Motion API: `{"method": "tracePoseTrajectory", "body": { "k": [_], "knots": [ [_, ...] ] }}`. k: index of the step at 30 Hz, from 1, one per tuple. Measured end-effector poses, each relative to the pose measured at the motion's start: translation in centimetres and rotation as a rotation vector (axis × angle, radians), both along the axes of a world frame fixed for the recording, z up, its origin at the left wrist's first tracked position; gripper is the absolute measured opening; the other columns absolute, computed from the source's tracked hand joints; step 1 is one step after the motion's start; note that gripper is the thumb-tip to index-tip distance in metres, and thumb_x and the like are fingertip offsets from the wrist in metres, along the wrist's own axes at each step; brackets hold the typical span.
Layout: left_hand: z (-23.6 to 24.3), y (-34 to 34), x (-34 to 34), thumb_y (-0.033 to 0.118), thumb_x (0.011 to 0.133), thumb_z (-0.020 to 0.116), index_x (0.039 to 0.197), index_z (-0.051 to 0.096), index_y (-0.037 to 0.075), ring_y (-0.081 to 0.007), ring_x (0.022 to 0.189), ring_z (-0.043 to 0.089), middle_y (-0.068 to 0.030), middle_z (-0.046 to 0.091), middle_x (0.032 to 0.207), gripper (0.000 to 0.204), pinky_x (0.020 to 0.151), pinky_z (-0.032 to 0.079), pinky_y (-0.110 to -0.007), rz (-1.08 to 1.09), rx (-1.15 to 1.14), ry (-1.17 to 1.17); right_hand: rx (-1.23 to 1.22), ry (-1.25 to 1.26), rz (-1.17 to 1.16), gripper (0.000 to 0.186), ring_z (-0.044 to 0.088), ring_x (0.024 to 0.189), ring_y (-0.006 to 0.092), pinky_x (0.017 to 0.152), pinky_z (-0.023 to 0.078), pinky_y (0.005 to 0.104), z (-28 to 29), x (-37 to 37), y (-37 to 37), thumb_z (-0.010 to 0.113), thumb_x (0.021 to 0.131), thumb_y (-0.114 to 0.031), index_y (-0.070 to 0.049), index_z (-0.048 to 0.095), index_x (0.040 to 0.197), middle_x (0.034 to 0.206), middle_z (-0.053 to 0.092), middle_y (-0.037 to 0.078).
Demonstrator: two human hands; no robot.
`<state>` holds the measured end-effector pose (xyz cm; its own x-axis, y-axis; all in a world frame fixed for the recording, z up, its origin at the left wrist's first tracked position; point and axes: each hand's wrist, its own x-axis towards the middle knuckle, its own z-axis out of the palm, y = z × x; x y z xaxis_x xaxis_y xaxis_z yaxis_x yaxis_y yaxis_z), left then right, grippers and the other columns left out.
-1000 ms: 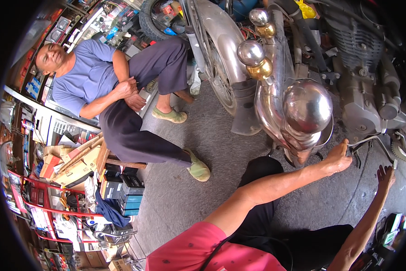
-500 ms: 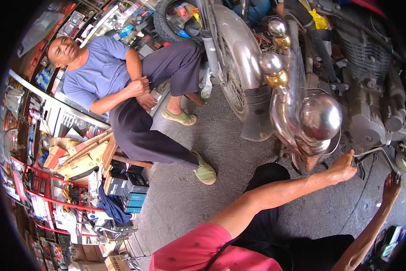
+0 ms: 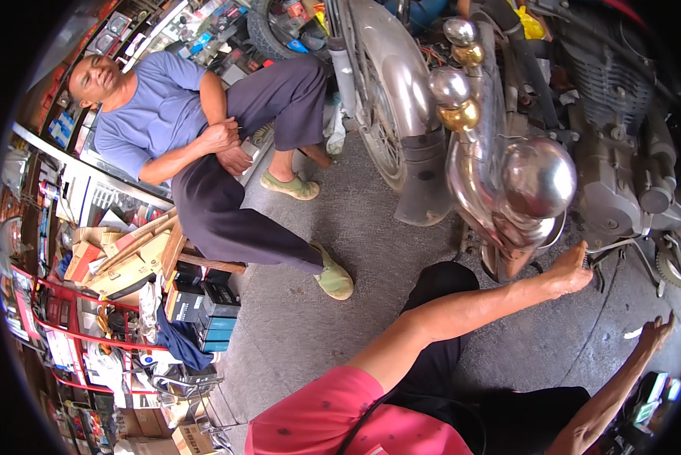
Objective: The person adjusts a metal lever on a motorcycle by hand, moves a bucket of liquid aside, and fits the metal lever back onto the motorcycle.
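My left hand (image 3: 570, 273) is closed at the end of a thin metal bar (image 3: 616, 244) low on the motorcycle. The bar runs from my fingers toward the engine casing (image 3: 612, 212). My right hand (image 3: 657, 332) is over the floor, just on the near side of a bent metal lever (image 3: 650, 267) and apart from it. Its fingers are drawn together; whatever they may hold is too small to make out. A large polished metal ball (image 3: 539, 178) and chromed pipes (image 3: 469, 171) stand beyond my left hand.
A person (image 3: 155, 114) in a blue shirt sits at the left, hands together. Stacked boxes (image 3: 218, 322) and a red rack (image 3: 83, 292) line the left side. A motorcycle front wheel (image 3: 382, 129) stands ahead. A toothed sprocket (image 3: 673, 265) is at the far right.
My right hand has drawn back toward me, away from the metal lever it was touching. My left hand stays at the bar. The whole view has shifted slightly.
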<state>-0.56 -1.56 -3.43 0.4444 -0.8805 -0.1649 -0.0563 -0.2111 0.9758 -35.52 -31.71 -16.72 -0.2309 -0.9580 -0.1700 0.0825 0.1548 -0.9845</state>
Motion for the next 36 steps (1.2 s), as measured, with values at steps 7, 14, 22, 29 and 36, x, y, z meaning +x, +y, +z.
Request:
{"method": "tracePoseTrajectory", "body": {
  "k": [7, 14, 22, 29, 36],
  "knots": [
    [1.1, 0.2, 0.7, 0.007, 0.074, 0.057, 0.13, 0.025, -0.007, -0.018, 0.06, 0.054, -0.0223, 0.046, 0.108, 0.067, 0.052, 0.048, -0.029, -0.103, 0.042, 0.317, 0.046, -0.099, -0.11, 0.039, 0.06, 0.094, 0.0268, 0.071, 0.051, 0.0295, 10.1, 6.7, 7.1, 0.051, 0.087, -0.024, 0.003, 0.051, 0.115, 0.121, 0.051, 0.014],
    [4.1, 1.4, 0.8, 0.011, 0.073, 0.059, 0.131, 0.023, -0.006, -0.0164, 0.062, 0.055, -0.0226, 0.038, 0.119, 0.071, 0.053, 0.047, -0.029, -0.081, 0.063, 0.303, -0.056, 0.019, 0.206, 0.083, 0.037, 0.124, 0.0327, 0.102, 0.026, 0.0464, 13.6, 10.3, 11.1, 0.039, 0.083, -0.064, -0.007, 0.018, 0.14, 0.139, 0.032, 0.016],
    [2.5, 1.9, 0.9, 0.015, 0.074, 0.062, 0.135, 0.017, -0.003, -0.016, 0.064, 0.055, -0.0197, 0.03, 0.127, 0.078, 0.054, 0.048, -0.028, -0.041, -0.003, 0.377, -0.269, 0.829, 0.385, 0.064, 0.048, 0.114, 0.0292, 0.095, 0.034, 0.0385, 12.7, 12.4, 10.4, 0.043, 0.086, -0.056, -0.001, 0.055, 0.117, 0.115, 0.056, 0.019],
    [3.5, 1.8, 0.7, 0.015, 0.075, 0.062, 0.135, 0.02, -0.001, -0.0145, 0.062, 0.055, -0.0182, 0.035, 0.122, 0.075, 0.05, 0.046, -0.026, -0.047, 0.054, 0.378, -0.454, 1.093, 0.429, 0.05, 0.046, 0.115, 0.0316, 0.095, 0.037, 0.0385, 12.9, 12.4, 12.1, 0.056, 0.084, -0.029, -0.004, 0.045, 0.126, 0.124, 0.048, 0.018],
    [4.3, 1.3, 0.7, 0.008, 0.075, 0.063, 0.129, 0.031, 0.001, -0.0151, 0.071, 0.06, -0.0091, 0.054, 0.091, 0.063, 0.047, 0.047, -0.024, 0.011, 0.148, 0.413, -0.343, 1.023, 0.415, 0.061, 0.051, 0.108, 0.0356, 0.088, 0.04, 0.0387, 14.4, 13.5, 14.2, 0.062, 0.078, -0.024, -0.006, 0.038, 0.131, 0.121, 0.051, 0.021]
  ]
}}
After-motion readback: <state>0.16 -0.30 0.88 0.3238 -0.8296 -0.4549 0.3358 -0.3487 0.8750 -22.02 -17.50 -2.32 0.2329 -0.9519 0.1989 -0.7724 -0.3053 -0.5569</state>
